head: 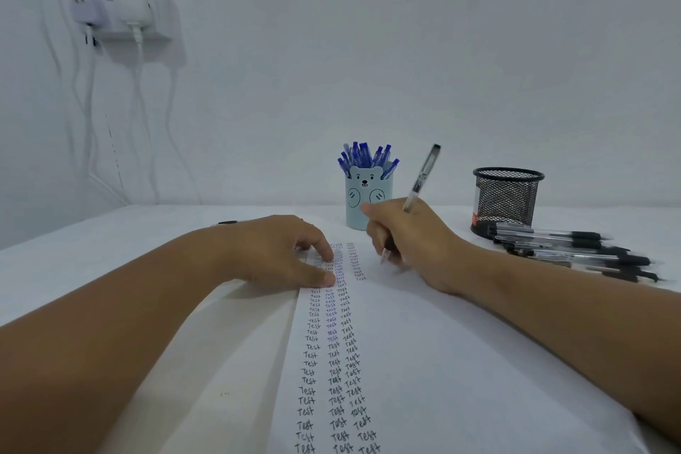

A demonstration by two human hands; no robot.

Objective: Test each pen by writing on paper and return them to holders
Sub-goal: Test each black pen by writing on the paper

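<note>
Black-capped pen (421, 179) is sitting pinched in the right hand (412, 243), tip hovering just over the paper (423, 361) mid-surface, left hand (280, 251) pressing flat; sheet is likely slipping if that pressure eases, smearing the columns.

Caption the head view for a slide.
Right hand grips a clear black-capped pen over white test-covered paper; left hand steadies the sheet.

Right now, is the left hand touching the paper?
Touching. The head view shows the left hand lying on the paper, thumb and fingertips pressed onto the written columns at its left edge, with no gap.
</note>
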